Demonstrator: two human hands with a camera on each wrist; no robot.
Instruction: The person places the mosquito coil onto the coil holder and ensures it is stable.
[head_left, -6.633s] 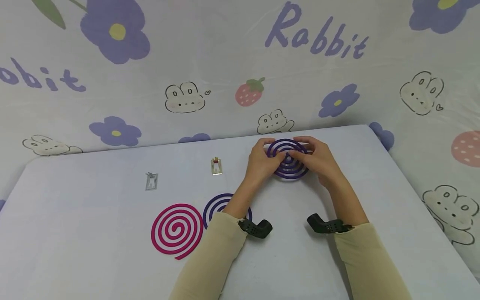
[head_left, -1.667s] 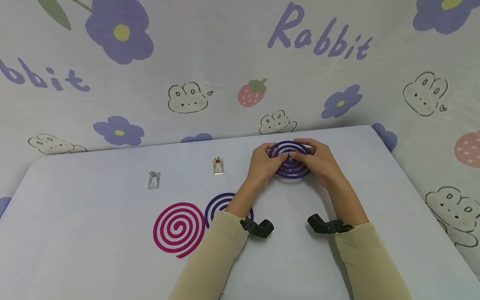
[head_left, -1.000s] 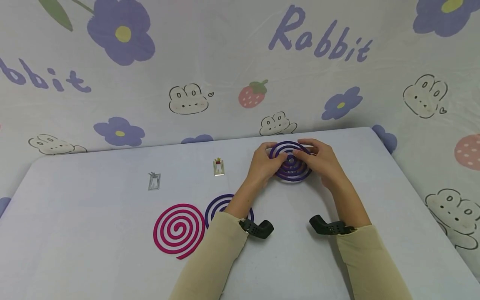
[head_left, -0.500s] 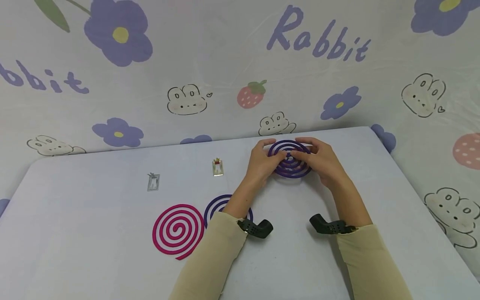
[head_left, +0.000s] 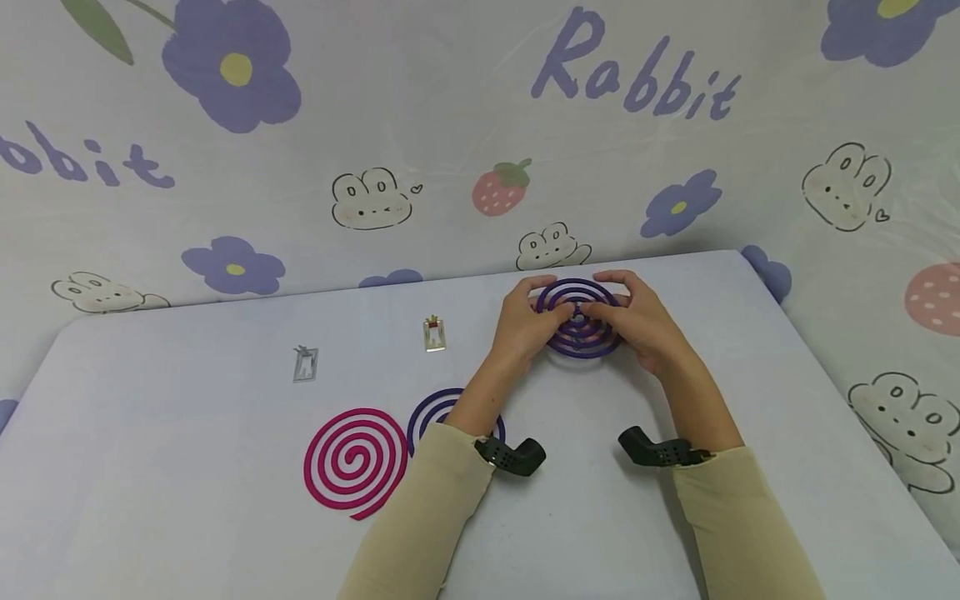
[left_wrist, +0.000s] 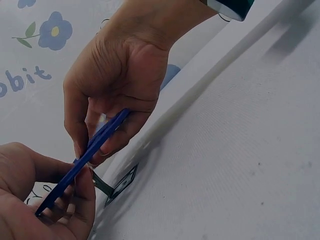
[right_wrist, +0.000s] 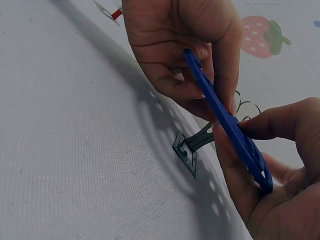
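Note:
Both hands hold a dark blue-purple mosquito coil (head_left: 582,356) near the table's back edge. My left hand (head_left: 522,329) pinches its left side, thumb on top near the centre and fingers underneath. On the other side my right hand (head_left: 643,327) pinches it the same way, the two thumbs almost meeting at the middle. Seen edge-on in the right wrist view, the coil (right_wrist: 227,122) is tilted. Beneath it a dark metal coil stand (right_wrist: 187,154) has its flat base near the tablecloth and its upright reaching toward the coil's centre. The upright's tip is hidden by fingers.
A magenta mosquito coil (head_left: 353,456) lies flat at centre-left. Against it lies a second purple coil (head_left: 412,425), partly covered by the left forearm. Two more flat stands lie farther back, one silver (head_left: 304,380) and one gold (head_left: 435,348). A printed cloth (head_left: 450,108) hangs behind the table.
The coil has rocked slightly between the hands, its near edge tipping down and back up. Both hands keep their hold in nearly the same place. Nothing else on the table has moved.

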